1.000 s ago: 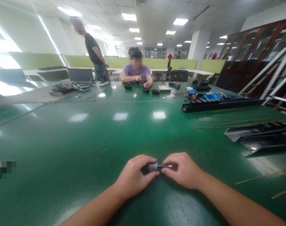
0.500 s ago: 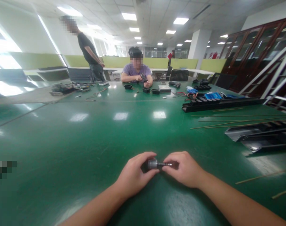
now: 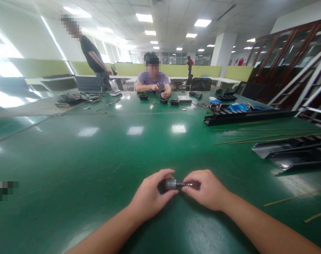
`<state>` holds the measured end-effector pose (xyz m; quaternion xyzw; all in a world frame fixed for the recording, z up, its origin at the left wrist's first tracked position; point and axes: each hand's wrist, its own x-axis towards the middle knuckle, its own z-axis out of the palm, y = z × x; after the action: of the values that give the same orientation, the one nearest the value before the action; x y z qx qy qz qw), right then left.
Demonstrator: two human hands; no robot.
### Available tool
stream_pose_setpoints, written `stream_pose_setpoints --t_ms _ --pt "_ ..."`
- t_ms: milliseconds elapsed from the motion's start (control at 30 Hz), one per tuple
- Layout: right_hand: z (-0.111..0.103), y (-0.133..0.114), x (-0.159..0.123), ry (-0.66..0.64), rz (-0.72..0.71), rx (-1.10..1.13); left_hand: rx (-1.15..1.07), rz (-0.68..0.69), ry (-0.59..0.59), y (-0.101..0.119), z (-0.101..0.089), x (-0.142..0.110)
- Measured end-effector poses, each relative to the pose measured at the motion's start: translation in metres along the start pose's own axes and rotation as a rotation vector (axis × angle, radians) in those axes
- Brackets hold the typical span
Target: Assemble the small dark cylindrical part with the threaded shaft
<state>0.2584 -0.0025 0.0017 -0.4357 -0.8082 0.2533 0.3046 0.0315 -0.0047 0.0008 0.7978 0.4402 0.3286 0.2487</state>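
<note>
A small metal part (image 3: 171, 183), with a thick grey cylinder at its left and a thin shaft at its right, lies crosswise between my hands, just over the green table (image 3: 118, 155). My left hand (image 3: 152, 194) curls its thumb and fingers around the cylinder end. On the other side, my right hand (image 3: 208, 190) is closed on the shaft's far end, thumb and forefinger close together. The left end of the part is partly hidden inside my left hand, and I cannot make out its exact kind.
Black metal channels (image 3: 298, 153) and thin yellowish rods (image 3: 271, 136) lie at right. A longer black channel (image 3: 250, 116) is behind them. Across the table a seated person (image 3: 152, 81) handles a dark object near small black boxes (image 3: 174, 102). Another person (image 3: 93, 56) stands at back left.
My hands and the metal part stay almost in place. The standing person at back left has shifted a little leftward, and a person in red shows more clearly at the far back.
</note>
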Motion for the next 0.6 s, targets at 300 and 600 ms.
stream_pose_setpoints --t_ms 300,600 --pt "-0.0011 -0.0009 0.0004 0.007 -0.002 -0.012 0.005 -0.007 0.005 0.001 -0.0007 0.0017" --pt "-0.0005 0.0011 0.0 0.011 -0.001 -0.009 0.015 -0.01 0.013 -0.0015 -0.001 0.0018"
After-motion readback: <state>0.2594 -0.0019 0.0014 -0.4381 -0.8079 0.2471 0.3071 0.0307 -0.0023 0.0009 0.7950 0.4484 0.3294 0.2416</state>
